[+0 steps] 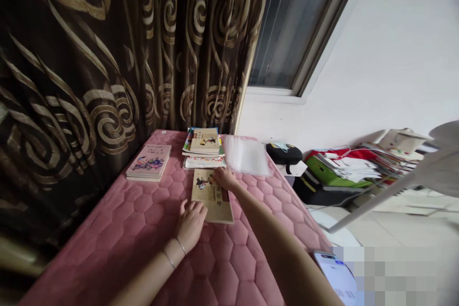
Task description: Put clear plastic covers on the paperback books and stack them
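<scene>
A beige book [218, 213] with an ink-style figure and large characters on its cover lies flat on the pink quilted mattress, turned sideways. My left hand [191, 222] rests at its left edge near the bottom corner, fingers slightly bent and apart. Across the upper right part of the cover lies my right hand [225, 179], its fingers loosely stretched over the book's far end. Just beyond is a stack of books and booklets [204, 146], topped by a similar beige book. Two pink-covered books [148, 162] are stacked to the left.
Clear plastic sleeves [247, 155] lie right of the stack. A black case [284, 154] sits at the mattress's right edge. Patterned curtains [168, 48] hang behind. Papers in a green container [335, 169], a white lamp arm [376, 196] and a phone [335, 275] are at right.
</scene>
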A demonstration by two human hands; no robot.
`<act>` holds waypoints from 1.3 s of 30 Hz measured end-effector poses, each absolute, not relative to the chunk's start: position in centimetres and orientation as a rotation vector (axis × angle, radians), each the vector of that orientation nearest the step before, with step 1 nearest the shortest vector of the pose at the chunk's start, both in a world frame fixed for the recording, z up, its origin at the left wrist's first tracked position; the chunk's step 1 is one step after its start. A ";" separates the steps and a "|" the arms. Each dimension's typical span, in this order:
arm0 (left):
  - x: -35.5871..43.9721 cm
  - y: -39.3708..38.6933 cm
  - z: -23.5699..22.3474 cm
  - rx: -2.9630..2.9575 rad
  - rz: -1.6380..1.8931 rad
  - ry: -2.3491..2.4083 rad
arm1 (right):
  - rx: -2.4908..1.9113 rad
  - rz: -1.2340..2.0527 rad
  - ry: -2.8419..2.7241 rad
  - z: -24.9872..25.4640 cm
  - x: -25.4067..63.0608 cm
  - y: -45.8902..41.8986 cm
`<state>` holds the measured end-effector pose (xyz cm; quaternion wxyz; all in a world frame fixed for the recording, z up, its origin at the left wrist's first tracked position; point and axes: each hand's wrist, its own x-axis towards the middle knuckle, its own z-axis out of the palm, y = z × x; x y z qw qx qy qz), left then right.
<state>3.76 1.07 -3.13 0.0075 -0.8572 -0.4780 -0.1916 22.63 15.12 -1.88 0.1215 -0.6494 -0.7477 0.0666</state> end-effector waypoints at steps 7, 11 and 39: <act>3.0 1.0 -3.1 -2.665 -0.580 -1.476 | -1.952 0.321 -2.063 -1.7 23.1 16.0; 0.7 2.1 -3.3 -2.658 -0.656 -1.481 | -2.038 0.406 -1.955 -1.7 25.4 14.2; 2.7 5.6 -3.0 -2.569 -0.748 -1.740 | -2.040 0.454 -1.382 -4.3 26.9 6.0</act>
